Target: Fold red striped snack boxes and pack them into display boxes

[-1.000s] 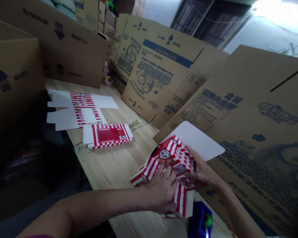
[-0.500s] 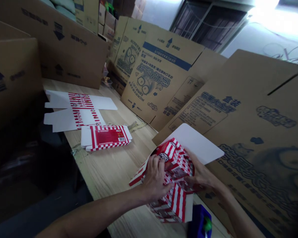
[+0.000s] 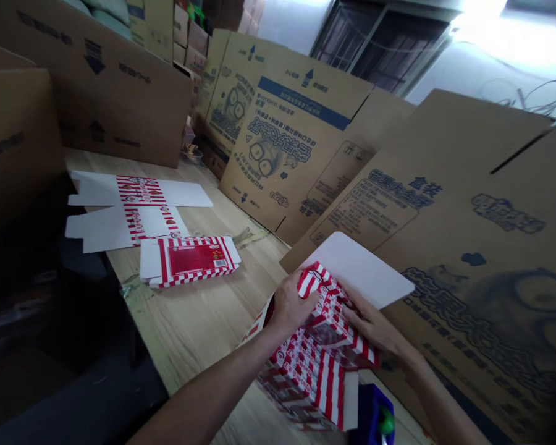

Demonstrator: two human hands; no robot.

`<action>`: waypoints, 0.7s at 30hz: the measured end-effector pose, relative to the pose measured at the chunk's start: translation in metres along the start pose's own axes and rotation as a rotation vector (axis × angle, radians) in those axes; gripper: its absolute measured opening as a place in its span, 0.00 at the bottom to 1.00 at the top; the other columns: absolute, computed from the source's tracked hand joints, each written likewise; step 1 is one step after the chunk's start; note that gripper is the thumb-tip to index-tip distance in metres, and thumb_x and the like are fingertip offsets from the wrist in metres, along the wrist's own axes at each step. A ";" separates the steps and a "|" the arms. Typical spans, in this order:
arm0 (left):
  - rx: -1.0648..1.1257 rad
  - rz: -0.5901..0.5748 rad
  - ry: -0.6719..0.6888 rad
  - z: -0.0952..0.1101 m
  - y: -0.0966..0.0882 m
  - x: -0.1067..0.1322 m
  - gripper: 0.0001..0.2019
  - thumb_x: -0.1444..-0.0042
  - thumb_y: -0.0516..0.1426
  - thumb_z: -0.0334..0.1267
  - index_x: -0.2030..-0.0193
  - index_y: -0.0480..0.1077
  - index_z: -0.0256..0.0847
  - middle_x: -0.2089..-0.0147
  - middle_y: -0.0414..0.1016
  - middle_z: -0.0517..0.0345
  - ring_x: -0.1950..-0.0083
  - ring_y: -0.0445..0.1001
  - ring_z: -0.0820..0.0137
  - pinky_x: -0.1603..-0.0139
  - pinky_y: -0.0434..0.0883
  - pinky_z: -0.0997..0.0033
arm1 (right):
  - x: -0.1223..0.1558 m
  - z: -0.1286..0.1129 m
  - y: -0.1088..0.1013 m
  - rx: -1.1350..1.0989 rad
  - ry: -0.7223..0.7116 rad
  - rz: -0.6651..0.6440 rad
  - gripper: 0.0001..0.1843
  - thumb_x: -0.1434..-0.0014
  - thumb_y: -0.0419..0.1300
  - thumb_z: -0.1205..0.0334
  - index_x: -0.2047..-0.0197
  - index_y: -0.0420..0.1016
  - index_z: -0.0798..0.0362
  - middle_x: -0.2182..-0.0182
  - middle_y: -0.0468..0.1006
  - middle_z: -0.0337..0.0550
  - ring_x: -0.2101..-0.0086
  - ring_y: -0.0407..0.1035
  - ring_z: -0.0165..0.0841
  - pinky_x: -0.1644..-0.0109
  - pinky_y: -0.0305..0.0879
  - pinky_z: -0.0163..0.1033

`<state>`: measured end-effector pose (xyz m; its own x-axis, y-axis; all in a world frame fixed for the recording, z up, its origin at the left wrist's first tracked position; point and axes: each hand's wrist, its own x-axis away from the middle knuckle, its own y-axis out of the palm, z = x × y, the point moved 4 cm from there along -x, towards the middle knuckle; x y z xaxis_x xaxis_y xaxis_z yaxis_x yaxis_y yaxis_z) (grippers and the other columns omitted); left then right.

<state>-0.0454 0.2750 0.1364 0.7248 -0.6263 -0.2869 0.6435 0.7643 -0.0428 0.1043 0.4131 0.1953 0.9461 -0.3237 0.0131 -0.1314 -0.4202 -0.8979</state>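
Observation:
A red-and-white striped carton (image 3: 322, 352) stands half folded on the wooden table (image 3: 199, 321), its white lid flap (image 3: 361, 269) sticking up behind. My left hand (image 3: 291, 304) grips the carton's upper left end with curled fingers. On the carton's right side, my right hand (image 3: 373, 327) has its fingers laid over the top panel. Both hands hold the carton.
A folded flat striped carton (image 3: 188, 259) lies mid-table, with unfolded blanks (image 3: 134, 207) beyond it. A blue tape dispenser (image 3: 373, 417) sits by the near edge. Large brown shipping boxes (image 3: 296, 142) wall in the back and right. The table's left edge drops into dark space.
My left hand slid from the carton's lower front up to its top left end. The carton has been pushed into a taller, more closed shape, and the view shifted slightly right.

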 end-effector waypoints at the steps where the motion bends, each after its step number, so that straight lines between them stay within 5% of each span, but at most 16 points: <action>1: -0.003 0.008 0.002 -0.001 0.000 0.001 0.21 0.49 0.59 0.38 0.46 0.69 0.44 0.49 0.77 0.57 0.49 0.74 0.63 0.44 0.70 0.63 | -0.004 0.001 -0.001 -0.008 0.020 0.018 0.34 0.35 0.50 0.44 0.29 0.47 0.40 0.30 0.51 0.38 0.32 0.46 0.43 0.29 0.42 0.55; 8: -0.008 0.049 0.067 0.004 0.002 0.003 0.21 0.53 0.60 0.37 0.49 0.69 0.43 0.49 0.76 0.54 0.49 0.74 0.60 0.42 0.69 0.59 | -0.021 0.006 -0.012 -0.178 0.084 0.013 0.30 0.37 0.53 0.44 0.34 0.61 0.42 0.35 0.62 0.37 0.36 0.56 0.48 0.31 0.51 0.57; 13: -0.005 0.057 0.055 0.005 0.002 0.003 0.17 0.54 0.60 0.37 0.55 0.71 0.42 0.53 0.77 0.52 0.51 0.74 0.59 0.44 0.71 0.58 | -0.024 0.008 -0.016 -0.350 0.232 -0.066 0.33 0.39 0.55 0.43 0.33 0.60 0.43 0.40 0.69 0.41 0.45 0.69 0.51 0.47 0.72 0.57; 21: 0.028 0.045 0.054 0.005 0.001 0.004 0.17 0.54 0.59 0.37 0.54 0.71 0.40 0.53 0.77 0.51 0.53 0.75 0.59 0.46 0.71 0.57 | -0.021 0.023 -0.021 -0.375 0.297 -0.014 0.35 0.41 0.57 0.41 0.33 0.59 0.43 0.42 0.72 0.44 0.50 0.72 0.53 0.54 0.76 0.55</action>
<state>-0.0409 0.2722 0.1404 0.7395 -0.5813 -0.3396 0.6175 0.7866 -0.0017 0.0941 0.4476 0.2038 0.8303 -0.5209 0.1985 -0.2684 -0.6856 -0.6767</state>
